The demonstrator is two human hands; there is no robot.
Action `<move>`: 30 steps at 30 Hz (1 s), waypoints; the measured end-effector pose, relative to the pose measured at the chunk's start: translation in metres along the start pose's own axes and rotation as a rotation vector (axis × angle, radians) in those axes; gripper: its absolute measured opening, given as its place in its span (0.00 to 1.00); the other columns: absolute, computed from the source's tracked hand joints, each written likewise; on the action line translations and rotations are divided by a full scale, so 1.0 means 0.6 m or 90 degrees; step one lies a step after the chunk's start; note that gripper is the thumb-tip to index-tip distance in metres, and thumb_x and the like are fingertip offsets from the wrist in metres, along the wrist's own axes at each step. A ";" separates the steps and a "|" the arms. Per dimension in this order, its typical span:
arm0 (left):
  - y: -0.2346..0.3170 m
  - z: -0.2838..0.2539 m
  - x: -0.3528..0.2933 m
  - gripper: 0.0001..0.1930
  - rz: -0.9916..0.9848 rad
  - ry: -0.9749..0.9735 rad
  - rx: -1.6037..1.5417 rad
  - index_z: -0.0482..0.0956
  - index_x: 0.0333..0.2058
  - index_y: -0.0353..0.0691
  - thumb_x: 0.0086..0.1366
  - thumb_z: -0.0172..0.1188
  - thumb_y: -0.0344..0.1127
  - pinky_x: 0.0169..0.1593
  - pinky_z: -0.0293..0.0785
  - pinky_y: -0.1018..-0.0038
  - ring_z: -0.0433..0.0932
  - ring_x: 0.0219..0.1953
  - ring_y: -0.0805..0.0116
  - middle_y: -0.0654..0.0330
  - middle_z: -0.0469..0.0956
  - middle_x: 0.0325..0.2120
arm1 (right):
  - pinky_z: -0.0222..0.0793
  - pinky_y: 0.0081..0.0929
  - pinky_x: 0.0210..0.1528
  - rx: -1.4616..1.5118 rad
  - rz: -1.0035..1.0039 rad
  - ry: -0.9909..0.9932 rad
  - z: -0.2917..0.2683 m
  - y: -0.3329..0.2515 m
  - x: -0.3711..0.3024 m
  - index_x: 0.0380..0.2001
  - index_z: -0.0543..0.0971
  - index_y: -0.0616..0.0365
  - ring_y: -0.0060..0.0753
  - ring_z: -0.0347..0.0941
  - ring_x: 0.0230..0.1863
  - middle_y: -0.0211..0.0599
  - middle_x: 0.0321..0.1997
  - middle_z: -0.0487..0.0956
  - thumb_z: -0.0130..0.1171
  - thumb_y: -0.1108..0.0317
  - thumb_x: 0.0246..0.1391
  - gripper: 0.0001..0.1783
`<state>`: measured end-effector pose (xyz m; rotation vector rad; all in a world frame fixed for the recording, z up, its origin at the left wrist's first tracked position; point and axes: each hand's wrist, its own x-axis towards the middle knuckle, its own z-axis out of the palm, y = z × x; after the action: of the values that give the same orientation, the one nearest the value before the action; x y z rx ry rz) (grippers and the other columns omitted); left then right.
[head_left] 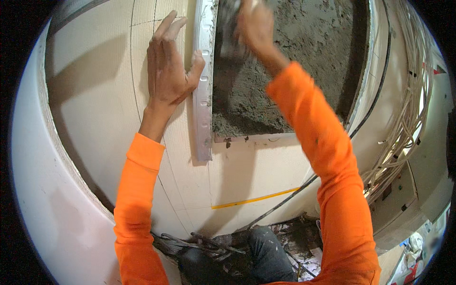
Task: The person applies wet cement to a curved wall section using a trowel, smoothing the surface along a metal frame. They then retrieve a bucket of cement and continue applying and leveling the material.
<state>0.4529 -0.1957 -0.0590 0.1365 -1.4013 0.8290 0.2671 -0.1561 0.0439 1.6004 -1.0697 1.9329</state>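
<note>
Apparently steadies the metal strip [203,111] at eleven o'clock with the thumb of an open, empty left hand [170,69], probably to brace that edge beside the grey mortar [313,57] at one o'clock, while gripping a blurred tool [230,21] in the closed right hand [257,24] at twelve.

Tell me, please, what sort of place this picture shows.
Probably an indoor building or renovation site: rough grey mortar fills a framed area, drawn lines mark the pale surface around it, and loose cables hang at the right.
</note>
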 end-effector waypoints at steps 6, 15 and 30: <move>0.008 -0.003 -0.007 0.35 0.004 -0.013 0.008 0.58 0.67 0.38 0.65 0.61 0.41 0.72 0.53 0.56 0.60 0.69 0.47 0.44 0.61 0.66 | 0.73 0.46 0.31 0.203 0.004 0.083 0.016 0.023 -0.004 0.44 0.75 0.66 0.43 0.78 0.25 0.46 0.31 0.80 0.37 0.44 0.73 0.31; -0.003 -0.003 -0.010 0.36 -0.016 -0.012 0.025 0.58 0.66 0.42 0.63 0.63 0.42 0.72 0.56 0.57 0.60 0.68 0.50 0.47 0.61 0.65 | 0.73 0.44 0.33 0.080 0.065 -0.077 -0.088 0.046 0.028 0.36 0.72 0.62 0.41 0.74 0.24 0.40 0.25 0.76 0.34 0.45 0.74 0.30; 0.002 -0.013 0.001 0.35 -0.007 -0.042 0.054 0.58 0.65 0.38 0.64 0.61 0.40 0.72 0.54 0.55 0.61 0.67 0.46 0.44 0.62 0.64 | 0.74 0.59 0.39 -0.091 -0.113 -0.067 -0.042 0.069 -0.098 0.50 0.74 0.60 0.72 0.77 0.38 0.64 0.38 0.79 0.41 0.63 0.69 0.17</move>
<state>0.4586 -0.1901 -0.0607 0.2383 -1.4255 0.8818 0.2358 -0.1531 -0.0254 1.6716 -1.0433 1.6380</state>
